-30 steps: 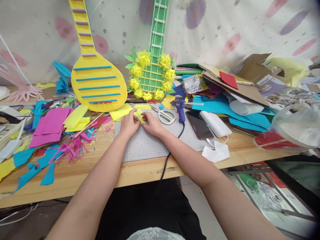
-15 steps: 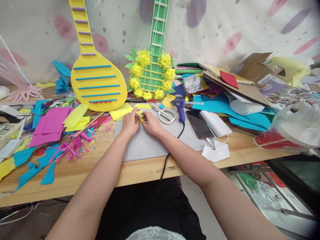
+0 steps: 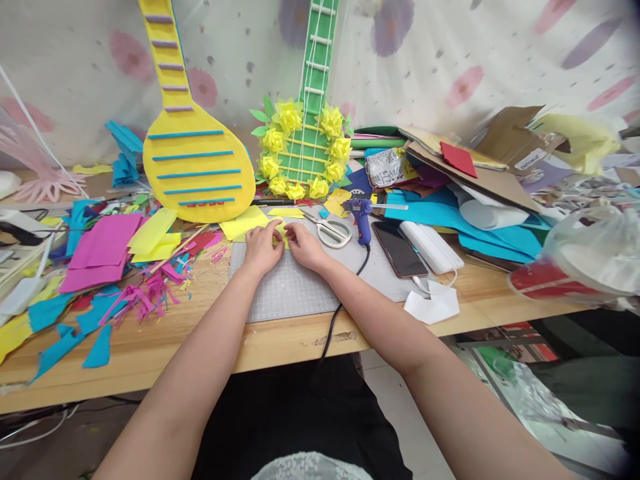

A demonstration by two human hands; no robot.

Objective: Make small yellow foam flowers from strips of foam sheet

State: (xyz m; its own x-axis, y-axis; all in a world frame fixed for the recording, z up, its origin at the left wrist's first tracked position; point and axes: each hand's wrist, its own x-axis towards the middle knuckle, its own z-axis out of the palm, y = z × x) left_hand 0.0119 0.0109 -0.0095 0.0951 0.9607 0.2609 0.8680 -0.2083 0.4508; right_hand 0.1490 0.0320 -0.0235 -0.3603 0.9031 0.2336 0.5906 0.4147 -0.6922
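Over the grey cutting mat (image 3: 286, 293), my left hand (image 3: 262, 249) and my right hand (image 3: 304, 247) are close together, fingertips curled inward. A small piece of yellow paper (image 3: 283, 231) shows between them, pinched by the fingers of both hands. Part of it is hidden behind the fingers. Just beyond lie flat yellow paper sheets (image 3: 245, 223). White-handled scissors (image 3: 327, 229) rest right of my right hand, and a purple glue gun (image 3: 361, 223) stands farther right with its black cord running toward the table's front edge.
A yellow lute-shaped craft (image 3: 200, 160) and a green one with yellow paper flowers (image 3: 303, 160) lean at the back. Magenta paper (image 3: 103, 250) and scraps lie left. A phone (image 3: 397, 248), a white power bank (image 3: 431, 247) and a bagged red cup (image 3: 555, 279) are right.
My fingers have shifted slightly around the yellow paper, with the left hand turned a little to the right. The objects on the table stay where they were.
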